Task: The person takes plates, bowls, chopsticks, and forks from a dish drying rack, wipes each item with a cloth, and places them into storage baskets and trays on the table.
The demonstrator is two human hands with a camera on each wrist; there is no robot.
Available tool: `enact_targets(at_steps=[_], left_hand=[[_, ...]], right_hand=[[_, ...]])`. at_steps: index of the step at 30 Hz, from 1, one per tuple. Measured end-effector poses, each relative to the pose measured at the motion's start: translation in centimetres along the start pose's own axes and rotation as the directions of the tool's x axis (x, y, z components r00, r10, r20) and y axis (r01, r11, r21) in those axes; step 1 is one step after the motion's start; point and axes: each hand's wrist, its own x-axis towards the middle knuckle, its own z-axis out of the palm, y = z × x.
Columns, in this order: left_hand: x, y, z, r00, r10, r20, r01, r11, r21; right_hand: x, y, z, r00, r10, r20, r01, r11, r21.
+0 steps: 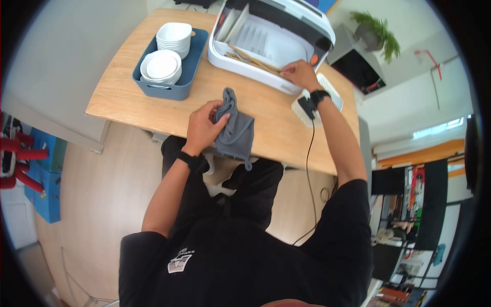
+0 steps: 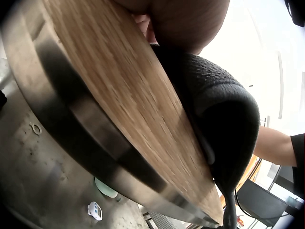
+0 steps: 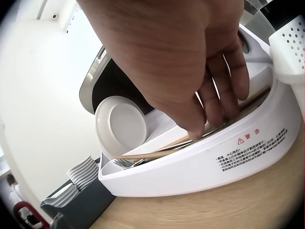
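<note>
My left hand [image 1: 202, 125] grips a folded grey cloth [image 1: 236, 130] between thumb and fingers, at the table's near edge. The cloth [image 2: 224, 105] hangs bunched over that edge in the left wrist view. My right hand [image 1: 302, 75] reaches into the front utensil trough of a white dish cabinet [image 1: 255, 77] with its lid up. In the right wrist view the fingertips and thumb are down among wooden chopsticks [image 3: 152, 155] and metal forks [image 3: 125, 163]; I cannot tell whether they pinch one. A white plate [image 3: 126, 126] stands behind the trough.
A blue-grey bin [image 1: 192, 66] holds stacked white bowls [image 1: 174, 35] and small dishes [image 1: 162, 65] at the table's left. White perforated holders [image 3: 290, 52] stand right of the cabinet. A black cable [image 1: 310, 174] runs down from the right wrist.
</note>
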Motion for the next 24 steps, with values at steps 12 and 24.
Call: enact_targets(at_steps=[12,24], left_hand=[[-0.1,0.2,-0.2,0.998,0.053,-0.031,-0.053,0.998,-0.029],[-0.1,0.2,-0.6,0.998,0.064,-0.02,-0.063,0.998,0.015]], right_hand=[[9.5,-9.0,-0.7,0.972,0.185,0.141,-0.224,0.581,0.783],[13.7,-13.5,1.8,0.952,0.184,0.244,-0.302,0.444,0.843]])
